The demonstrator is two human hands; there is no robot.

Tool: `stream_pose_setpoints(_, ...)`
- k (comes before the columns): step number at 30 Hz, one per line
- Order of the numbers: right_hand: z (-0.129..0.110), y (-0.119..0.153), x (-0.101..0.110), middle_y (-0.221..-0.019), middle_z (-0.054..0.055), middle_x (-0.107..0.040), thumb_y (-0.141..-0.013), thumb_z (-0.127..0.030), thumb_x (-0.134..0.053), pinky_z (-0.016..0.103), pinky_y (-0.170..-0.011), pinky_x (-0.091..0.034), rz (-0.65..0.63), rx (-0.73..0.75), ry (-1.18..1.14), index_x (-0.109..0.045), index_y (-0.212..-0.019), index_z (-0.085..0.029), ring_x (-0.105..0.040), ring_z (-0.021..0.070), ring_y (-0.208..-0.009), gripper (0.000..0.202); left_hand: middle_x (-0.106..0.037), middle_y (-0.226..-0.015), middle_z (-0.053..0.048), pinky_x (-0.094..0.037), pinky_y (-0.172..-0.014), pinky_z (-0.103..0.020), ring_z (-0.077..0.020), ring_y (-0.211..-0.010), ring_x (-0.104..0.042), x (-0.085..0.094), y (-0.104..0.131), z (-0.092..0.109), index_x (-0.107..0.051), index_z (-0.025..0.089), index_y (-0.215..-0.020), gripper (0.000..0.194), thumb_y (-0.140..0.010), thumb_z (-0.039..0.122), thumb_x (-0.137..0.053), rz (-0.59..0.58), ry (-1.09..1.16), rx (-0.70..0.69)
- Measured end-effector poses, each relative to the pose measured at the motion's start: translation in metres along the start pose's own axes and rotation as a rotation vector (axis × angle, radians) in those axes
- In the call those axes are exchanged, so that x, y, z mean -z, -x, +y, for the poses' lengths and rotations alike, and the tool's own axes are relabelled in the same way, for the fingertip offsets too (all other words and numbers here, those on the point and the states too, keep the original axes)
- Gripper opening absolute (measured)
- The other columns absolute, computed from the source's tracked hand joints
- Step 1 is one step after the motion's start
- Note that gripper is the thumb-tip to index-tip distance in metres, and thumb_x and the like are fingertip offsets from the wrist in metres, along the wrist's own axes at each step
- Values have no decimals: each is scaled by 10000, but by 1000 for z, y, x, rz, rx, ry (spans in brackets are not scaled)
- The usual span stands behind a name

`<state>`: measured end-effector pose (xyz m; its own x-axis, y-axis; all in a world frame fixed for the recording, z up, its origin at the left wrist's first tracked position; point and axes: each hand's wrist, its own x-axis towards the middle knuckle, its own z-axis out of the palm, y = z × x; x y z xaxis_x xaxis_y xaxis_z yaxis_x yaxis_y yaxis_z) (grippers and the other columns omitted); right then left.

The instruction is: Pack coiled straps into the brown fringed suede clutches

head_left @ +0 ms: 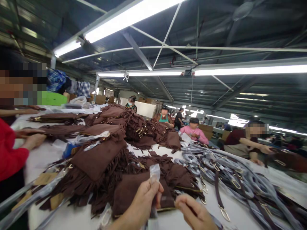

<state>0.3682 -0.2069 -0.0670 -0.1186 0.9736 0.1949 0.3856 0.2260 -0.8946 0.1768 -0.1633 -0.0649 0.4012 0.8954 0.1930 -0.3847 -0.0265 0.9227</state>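
My left hand [144, 203] is closed around a strap end sheathed in clear plastic [154, 172]; the plastic tip sticks up above the thumb. To its right, my right hand [195, 212] has its thumb and fingers pinched together, and I cannot make out what, if anything, is between them. Just beyond the hands lies a dark brown bag [127, 191] with a gold zip along its near edge. A fringed brown bag [100, 159] rests on the heap to the left.
Plastic-wrapped straps with metal clips [230, 179] are piled on the right of the white table [43, 179]. More brown bags [115, 115] are heaped farther back. A person in a red sleeve [11, 150] works at the left; another person [240, 140] handles brown material at the right.
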Motion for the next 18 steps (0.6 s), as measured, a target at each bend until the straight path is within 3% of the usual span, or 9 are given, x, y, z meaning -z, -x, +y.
stream_pose_setpoints(2,-10,-8,2,-621,-33,-438,-815,-648,-577,218,-469,-293,195,6,5,-638,-854,-226,-345,112,-534,428,-427,-473,75,-277,-440,-217,-71,-410,-343,-5,-1,-2,-540,166,-720,598,-668,758,-608,-38,-48,0)
stream_pose_setpoints(3,-15,-12,0,-657,-25,-469,-808,-634,-598,219,-490,-317,229,26,-15,-636,-898,-223,-364,115,-556,423,-427,-480,73,-275,-445,-217,-70,-418,-338,-9,-2,0,-544,162,-729,595,-686,753,-600,-44,-47,-5)
stream_pose_setpoints(6,-22,-20,-14,-720,-16,-513,-769,-628,-644,219,-503,-339,61,61,-169,-617,-969,-217,-374,108,-554,458,-449,-530,62,-306,-493,-219,-74,-469,-371,-20,-7,15,-550,151,-778,546,-737,692,-613,-25,51,-41)
stream_pose_setpoints(8,-20,-24,-28,-708,-28,-487,-772,-625,-639,213,-514,-344,-59,84,-247,-601,-907,-210,-371,104,-557,438,-481,-578,50,-321,-518,-220,-78,-499,-400,-27,-11,25,-546,151,-806,509,-737,644,-651,-14,136,-52)
stream_pose_setpoints(12,-10,-27,-42,-782,-1,-538,-815,-570,-612,250,-712,-412,2,149,-156,-621,-829,-188,-469,160,-754,382,-547,-633,10,-367,-567,-225,-99,-551,-470,-30,-20,30,-560,146,-775,491,-744,628,-649,2,96,-78)
stream_pose_setpoints(16,-5,-26,-39,-666,-14,-508,-834,-577,-571,235,-623,-374,-102,114,-29,-627,-735,-168,-446,149,-667,424,-583,-667,-27,-396,-554,-239,-128,-573,-499,-24,-20,23,-637,136,-719,592,-784,712,-520,70,-150,-117)
stream_pose_setpoints(18,-5,-26,-40,-647,-19,-500,-838,-599,-552,228,-602,-363,-73,126,-53,-619,-733,-172,-437,142,-642,445,-653,-805,-66,-453,-643,-264,-170,-696,-574,-22,-19,20,-689,141,-769,606,-809,711,-487,92,-211,-137)
